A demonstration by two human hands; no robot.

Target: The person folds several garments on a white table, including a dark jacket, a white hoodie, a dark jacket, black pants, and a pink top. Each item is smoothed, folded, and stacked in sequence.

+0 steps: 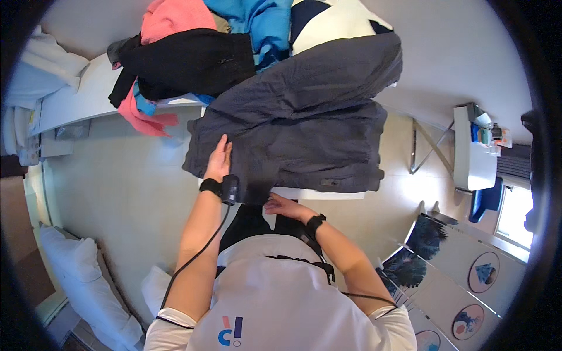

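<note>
A dark grey garment [325, 145], which looks like a jacket, lies spread on a white table [338, 195] in front of me. One long sleeve [333, 70] stretches across its far side towards the upper right. A narrower flap of the cloth [257, 186], perhaps the other sleeve, hangs over the near edge towards my lap. My left hand [219, 160] rests on the garment's left part, fingers extended beside this flap. At the flap's lower end, my right hand [283, 207] has its fingertips on the cloth, partly hidden by it. A small zipped pocket [330, 181] shows near the front edge.
Beyond the garment are heaped clothes: a black garment [189, 61], a pink one [175, 19], a blue one [270, 22] and a cream one [329, 24]. A white side table [474, 162] with small items stands right. White pillows [83, 272] lie lower left. Cables run along both arms.
</note>
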